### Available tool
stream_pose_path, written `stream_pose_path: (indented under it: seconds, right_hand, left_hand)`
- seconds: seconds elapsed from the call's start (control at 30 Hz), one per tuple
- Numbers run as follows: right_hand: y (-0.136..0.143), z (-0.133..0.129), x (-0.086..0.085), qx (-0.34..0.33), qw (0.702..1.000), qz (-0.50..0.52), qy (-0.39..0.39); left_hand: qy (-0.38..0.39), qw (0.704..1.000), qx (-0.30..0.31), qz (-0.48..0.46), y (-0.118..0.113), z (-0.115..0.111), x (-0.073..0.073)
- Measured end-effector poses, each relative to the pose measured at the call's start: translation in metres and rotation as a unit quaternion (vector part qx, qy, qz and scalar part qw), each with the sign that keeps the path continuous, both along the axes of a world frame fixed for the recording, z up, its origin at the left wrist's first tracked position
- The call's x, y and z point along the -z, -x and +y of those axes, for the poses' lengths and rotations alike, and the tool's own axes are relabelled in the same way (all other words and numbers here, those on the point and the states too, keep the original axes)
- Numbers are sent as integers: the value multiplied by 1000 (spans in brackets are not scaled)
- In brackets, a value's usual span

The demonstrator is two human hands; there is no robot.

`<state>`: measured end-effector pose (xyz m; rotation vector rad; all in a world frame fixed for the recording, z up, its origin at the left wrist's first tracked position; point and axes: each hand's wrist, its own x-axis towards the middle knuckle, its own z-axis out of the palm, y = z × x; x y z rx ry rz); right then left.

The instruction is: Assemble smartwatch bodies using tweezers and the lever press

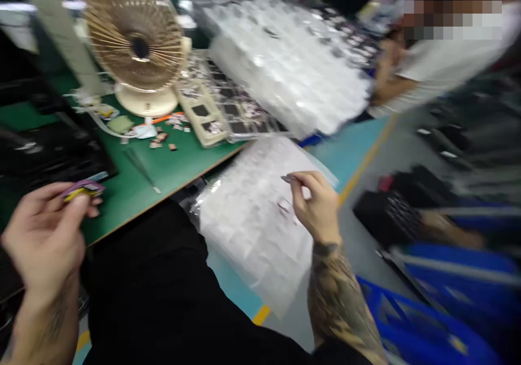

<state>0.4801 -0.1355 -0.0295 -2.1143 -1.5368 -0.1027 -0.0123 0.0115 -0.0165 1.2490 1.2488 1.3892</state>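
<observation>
My left hand (pixel 49 235) is closed on a small bundle of purple and yellow wires (pixel 83 189), held over the left end of the green table (pixel 187 164). Over a white translucent plastic tray (pixel 244 207), my right hand (pixel 315 202) pinches a small, thin, greyish piece (pixel 287 178) between thumb and fingertips; blur hides what it is. Beneath that hand a small dark-edged item (pixel 284 206) lies on the tray. Tweezers (pixel 142 171) rest on the table between my hands.
A beige fan (pixel 138 45) stands at the back left. Beside it are trays of small parts (pixel 201 110) and stacked white plastic trays (pixel 285 61). Small pieces (pixel 158 140) lie on the table. Another person's arm (pixel 391 77) is at the upper right. Blue chairs (pixel 459 278) stand at the right.
</observation>
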Motion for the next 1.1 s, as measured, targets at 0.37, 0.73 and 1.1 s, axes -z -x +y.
stream_pose_path:
  seconds: [0.37,0.73,1.1]
  right_hand:
    - [262,162,-60,-559,792,16,-244]
    - [303,162,-41,-634,754,61,-163]
    - [282,178,-45,-507,812,227,-177]
  left_hand:
    - [44,993,-19,-107,-17,-7,-5]
    - [16,990,67,-123,-5,-12,5]
    - [41,991,-16,-128,-18,-6,-8]
